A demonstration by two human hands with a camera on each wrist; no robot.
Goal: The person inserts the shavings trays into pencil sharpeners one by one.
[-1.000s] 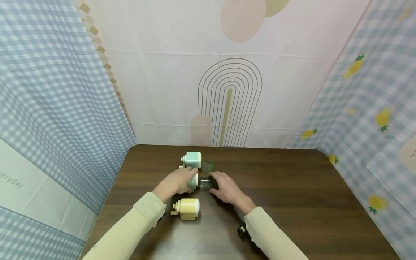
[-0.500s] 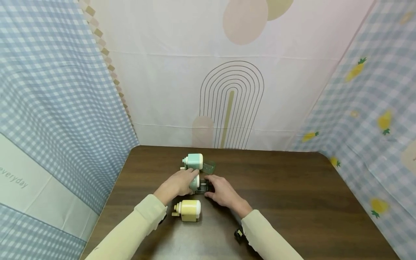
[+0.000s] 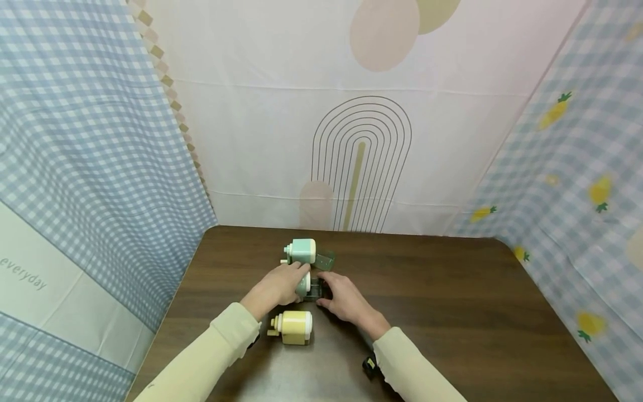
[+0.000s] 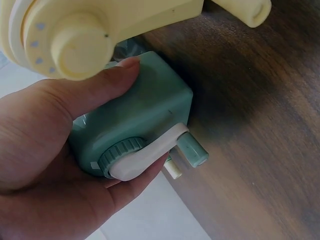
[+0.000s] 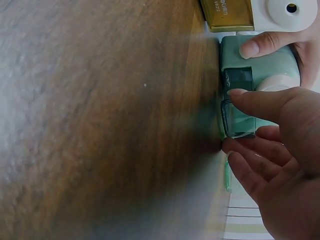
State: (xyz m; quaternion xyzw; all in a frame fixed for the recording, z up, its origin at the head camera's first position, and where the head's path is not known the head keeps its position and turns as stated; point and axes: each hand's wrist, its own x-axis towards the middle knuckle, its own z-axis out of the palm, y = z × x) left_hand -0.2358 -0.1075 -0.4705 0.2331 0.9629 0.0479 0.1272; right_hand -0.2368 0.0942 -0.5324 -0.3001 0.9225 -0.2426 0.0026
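My left hand (image 3: 281,282) grips a dark green crank pencil sharpener (image 4: 155,95) around its body, thumb on one side and fingers on the other. The sharpener's white crank arm (image 4: 150,152) faces the left wrist camera. My right hand (image 3: 346,296) pinches a see-through dark shavings drawer (image 5: 242,117) between thumb and fingers. That drawer stands at the slot low in the sharpener's front, slightly askew; how far it reaches inside cannot be told. In the head view, the left hand covers much of the green sharpener.
Nearer the person stands a yellow crank sharpener (image 3: 295,328), its amber drawer (image 5: 227,22) in place. Behind the left hand is a light teal sharpener (image 3: 303,250), with a loose clear green drawer (image 3: 325,261) beside it. The brown wooden table (image 3: 452,312) meets hanging cloths at the back and sides.
The right hand has moved left with the dark drawer, from a small gap away up against the green sharpener. The left hand keeps its hold. The head view has shifted slightly.
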